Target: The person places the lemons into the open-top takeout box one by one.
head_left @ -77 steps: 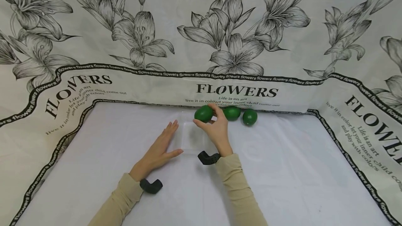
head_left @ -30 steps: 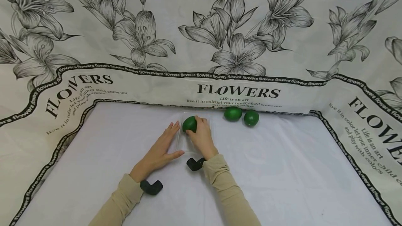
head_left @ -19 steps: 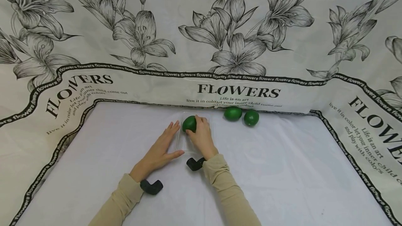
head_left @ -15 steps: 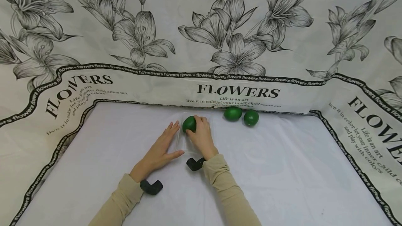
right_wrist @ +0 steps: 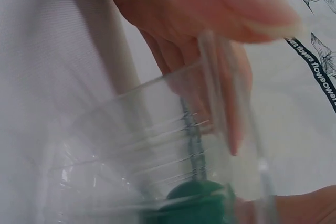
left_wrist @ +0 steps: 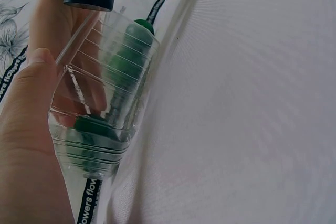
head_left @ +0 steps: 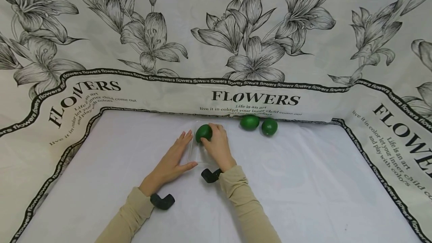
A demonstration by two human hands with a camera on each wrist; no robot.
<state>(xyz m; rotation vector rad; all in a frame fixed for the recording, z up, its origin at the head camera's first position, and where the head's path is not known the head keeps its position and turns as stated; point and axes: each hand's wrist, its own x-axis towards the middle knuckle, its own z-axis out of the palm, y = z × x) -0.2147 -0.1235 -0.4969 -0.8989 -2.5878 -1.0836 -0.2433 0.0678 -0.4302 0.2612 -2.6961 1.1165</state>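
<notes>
In the head view my right hand [head_left: 218, 144] pinches a glossy dark green lime [head_left: 203, 132] between thumb and fingers, inside a clear plastic container [head_left: 198, 156]. My left hand [head_left: 171, 160] lies along the container's left side, its fingers straight and thumb spread toward the near edge. Through the ribbed clear wall [left_wrist: 79, 98], the left wrist view shows green shapes. The right wrist view has the lime [right_wrist: 194, 203] low in the frame, with the left hand [right_wrist: 194, 82] beyond the container. The lime's right side is hidden by my right fingers.
Two more limes, one [head_left: 249, 122] and another [head_left: 269, 126], lie at the back right of the container, near the foot of the flower-printed backdrop [head_left: 256, 96]. A white cloth [head_left: 303, 183] covers the table. Black devices [head_left: 162, 201] sit on both wrists.
My right hand has moved left and down, bringing the lime from above the container into it. Over the last half second it has barely moved. My left hand stays put.
</notes>
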